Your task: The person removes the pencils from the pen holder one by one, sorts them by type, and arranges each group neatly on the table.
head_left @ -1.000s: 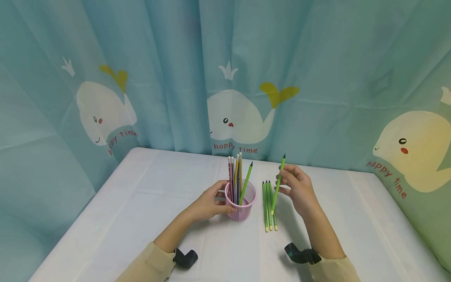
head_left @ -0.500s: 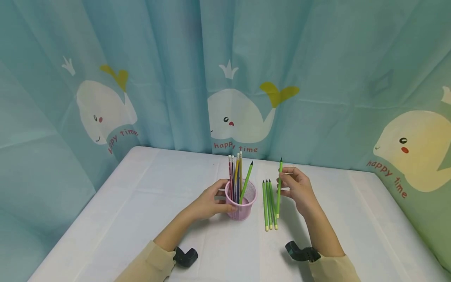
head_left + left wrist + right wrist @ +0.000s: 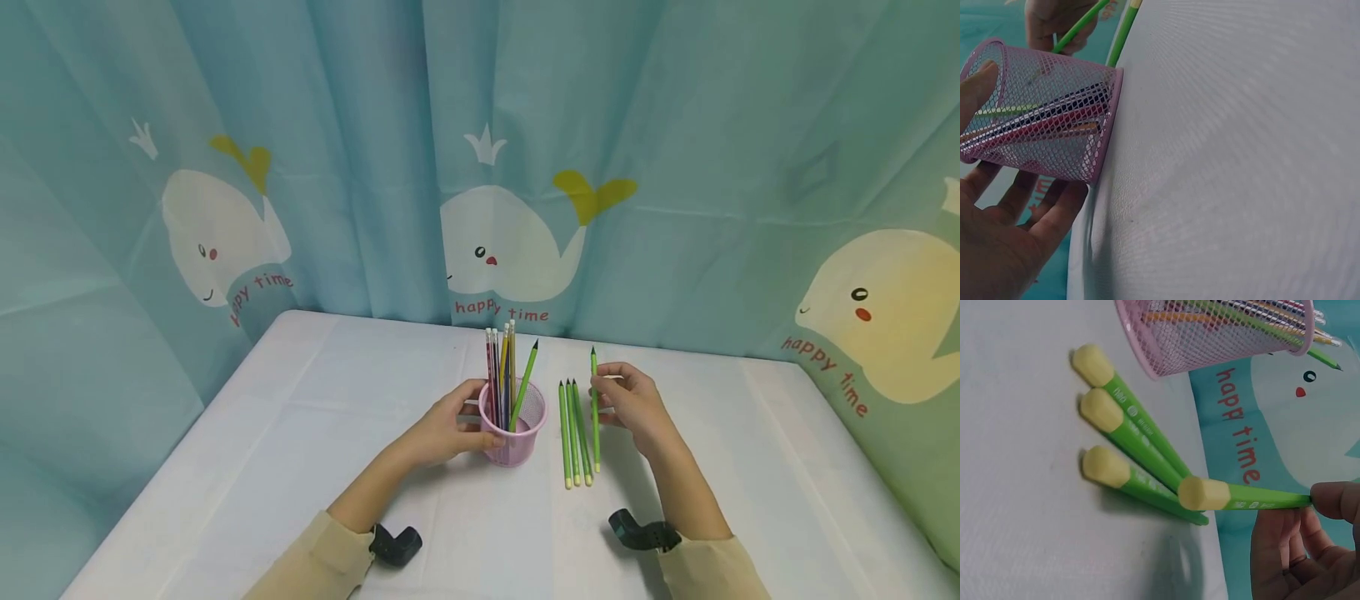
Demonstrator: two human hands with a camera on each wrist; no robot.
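My left hand (image 3: 442, 429) grips a pink mesh pencil cup (image 3: 513, 450) from its left side, thumb in front and fingers around the back. Inside the cup stand several pencils with white erasers and one green pencil (image 3: 527, 375) with its black tip up. Between thumb and fingers my right hand (image 3: 633, 404) pinches another green pencil (image 3: 1260, 497), black tip up and yellow end down. Just left of it, three green pencils (image 3: 575, 442) lie side by side on the table. In the right wrist view the held pencil's yellow end is raised off the tabletop.
A white-covered table (image 3: 337, 375) spreads under everything. Behind it hangs a blue-green curtain (image 3: 375, 167) printed with white whales. Each wrist wears a black strapped device (image 3: 397, 546).
My right hand has moved slightly down and toward me with the green pencil, which has swung from slanting over the lying pencils to nearly parallel beside them. The left hand stays on the cup.
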